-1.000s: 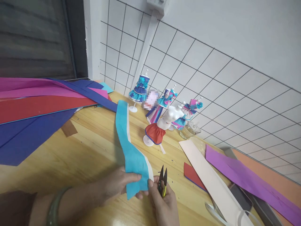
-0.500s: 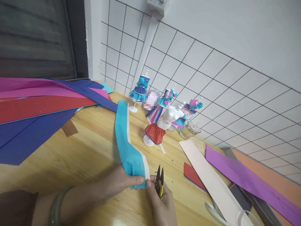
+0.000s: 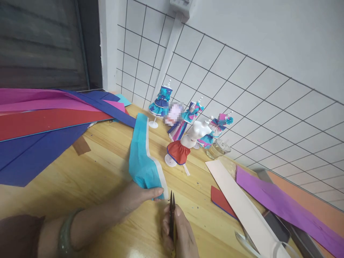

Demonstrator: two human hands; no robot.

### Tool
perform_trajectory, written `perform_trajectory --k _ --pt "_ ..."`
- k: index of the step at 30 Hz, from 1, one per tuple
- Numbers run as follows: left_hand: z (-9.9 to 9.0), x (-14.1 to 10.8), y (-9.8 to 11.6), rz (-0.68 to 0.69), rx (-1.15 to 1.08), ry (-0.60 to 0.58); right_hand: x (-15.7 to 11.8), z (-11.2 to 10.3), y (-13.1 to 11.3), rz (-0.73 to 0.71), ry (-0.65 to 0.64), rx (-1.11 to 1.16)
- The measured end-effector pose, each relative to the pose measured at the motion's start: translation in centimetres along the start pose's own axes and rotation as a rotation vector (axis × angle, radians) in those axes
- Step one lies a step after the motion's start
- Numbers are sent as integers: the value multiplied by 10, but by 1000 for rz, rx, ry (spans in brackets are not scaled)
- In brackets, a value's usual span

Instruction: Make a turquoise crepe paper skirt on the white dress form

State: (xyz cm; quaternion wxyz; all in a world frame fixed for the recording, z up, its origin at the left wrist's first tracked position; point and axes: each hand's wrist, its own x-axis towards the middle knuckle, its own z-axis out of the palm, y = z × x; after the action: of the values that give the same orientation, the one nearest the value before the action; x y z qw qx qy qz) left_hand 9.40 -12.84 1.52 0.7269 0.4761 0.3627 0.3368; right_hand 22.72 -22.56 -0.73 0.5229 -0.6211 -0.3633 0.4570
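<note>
Pinching one end of a turquoise strip [image 3: 141,154] with a white edge, the left hand [image 3: 134,197] has its fingers [image 3: 154,194] closed on it above the tabletop [image 3: 115,161]. The strip runs away from the hand, and its far end is near a dark blue strip [image 3: 118,111]. The right hand [image 3: 181,231] has its fingers wrapped around small black snips [image 3: 172,215]. The snips point away, with their tips just beside the white edge. A little white dress form [image 3: 200,129] in a red skirt [image 3: 178,152] stands on the tabletop past the snips. A green bangle [image 3: 64,234] goes around the left arm [image 3: 99,218].
</note>
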Motion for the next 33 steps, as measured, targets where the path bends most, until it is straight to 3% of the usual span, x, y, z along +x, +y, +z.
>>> perform_trajectory --k 3,8,22,33 --pt "0 -1 0 -1 -56 4 -3 0 -2 84 -15 15" --pt "1 -2 2 -28 -109 -49 -7 -1 -4 104 -14 5" --pt "2 -2 -4 20 188 73 -8 3 -8 152 -34 7" --pt "10 -7 4 -14 190 -6 -7 5 -7 149 14 59"
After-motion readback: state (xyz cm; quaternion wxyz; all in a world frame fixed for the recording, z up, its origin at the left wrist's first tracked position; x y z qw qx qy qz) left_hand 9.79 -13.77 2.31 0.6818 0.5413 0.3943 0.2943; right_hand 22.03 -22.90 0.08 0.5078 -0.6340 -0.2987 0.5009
